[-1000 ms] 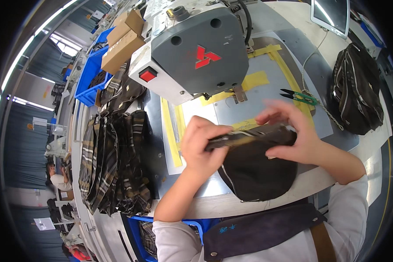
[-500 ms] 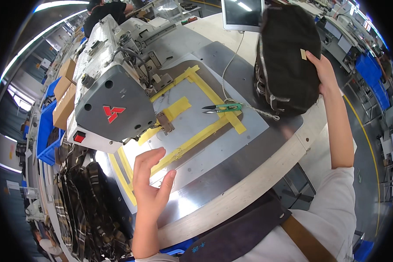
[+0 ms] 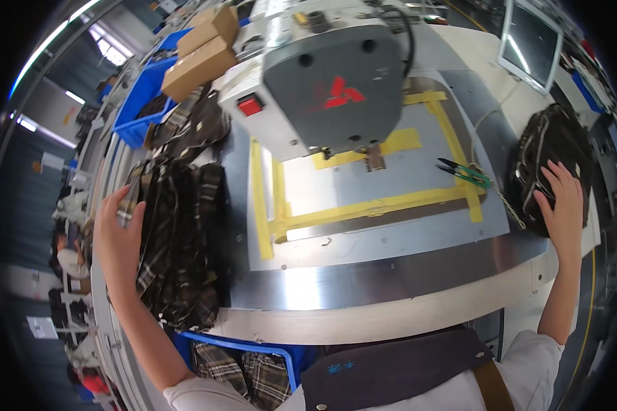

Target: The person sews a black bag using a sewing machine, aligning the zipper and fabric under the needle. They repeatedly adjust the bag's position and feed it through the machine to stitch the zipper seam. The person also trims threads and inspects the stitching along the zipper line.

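Observation:
My left hand (image 3: 118,236) reaches to the outer edge of a pile of dark plaid cloth pieces (image 3: 178,240) at the left of the table. Its thumb and fingers stand apart at a fold of plaid; a firm grip does not show. At the right, my right hand (image 3: 562,205) lies with spread fingers on a dark zippered bag (image 3: 545,151) by the table's edge. Between the hands stands a grey and white sewing machine (image 3: 336,82) over a metal plate (image 3: 384,243) marked out with yellow tape (image 3: 370,207). Green-handled thread snips (image 3: 466,172) rest near the bag.
A pale cord (image 3: 476,133) runs past the snips. A screen (image 3: 531,44) stands at the back right. Cardboard boxes (image 3: 199,68) and a blue bin (image 3: 134,127) are at the back left. Below the table's front edge a blue crate (image 3: 291,370) holds plaid cloth.
The view has turned left. My left hand has gone from in front of the machine to the plaid pile. The bag, gripped upright before, now sits lower, my right hand spread on it.

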`<action>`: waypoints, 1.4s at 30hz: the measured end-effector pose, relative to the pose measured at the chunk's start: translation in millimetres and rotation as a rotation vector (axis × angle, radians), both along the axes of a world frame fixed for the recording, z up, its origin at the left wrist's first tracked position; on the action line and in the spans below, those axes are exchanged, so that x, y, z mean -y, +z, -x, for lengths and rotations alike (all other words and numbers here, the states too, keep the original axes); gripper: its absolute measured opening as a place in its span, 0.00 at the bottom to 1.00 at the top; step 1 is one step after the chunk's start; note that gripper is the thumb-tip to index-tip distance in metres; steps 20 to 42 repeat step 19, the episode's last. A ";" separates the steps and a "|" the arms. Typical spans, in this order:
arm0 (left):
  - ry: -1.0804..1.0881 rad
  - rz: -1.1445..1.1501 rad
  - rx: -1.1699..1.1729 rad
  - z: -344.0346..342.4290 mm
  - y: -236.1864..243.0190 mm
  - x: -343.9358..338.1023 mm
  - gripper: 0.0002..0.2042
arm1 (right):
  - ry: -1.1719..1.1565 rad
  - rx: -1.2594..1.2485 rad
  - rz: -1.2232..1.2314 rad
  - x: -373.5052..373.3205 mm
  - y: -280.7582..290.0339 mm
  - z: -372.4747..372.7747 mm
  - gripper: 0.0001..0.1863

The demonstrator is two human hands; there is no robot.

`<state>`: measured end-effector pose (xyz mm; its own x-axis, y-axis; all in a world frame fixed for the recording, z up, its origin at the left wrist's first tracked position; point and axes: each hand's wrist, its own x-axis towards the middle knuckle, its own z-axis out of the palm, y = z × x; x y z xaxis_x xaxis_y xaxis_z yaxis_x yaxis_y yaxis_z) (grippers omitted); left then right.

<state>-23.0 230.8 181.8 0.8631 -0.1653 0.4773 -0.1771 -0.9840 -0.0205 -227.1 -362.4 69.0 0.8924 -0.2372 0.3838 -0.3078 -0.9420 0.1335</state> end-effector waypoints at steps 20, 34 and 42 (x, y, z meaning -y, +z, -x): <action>0.173 -0.151 -0.051 -21.0 -18.3 -64.5 0.09 | 0.472 -0.126 -0.420 -75.0 -64.5 -122.7 0.24; 0.173 -0.151 -0.051 -21.0 -18.3 -64.5 0.09 | 0.472 -0.126 -0.420 -75.0 -64.5 -122.7 0.24; 0.173 -0.151 -0.051 -21.0 -18.3 -64.5 0.09 | 0.472 -0.126 -0.420 -75.0 -64.5 -122.7 0.24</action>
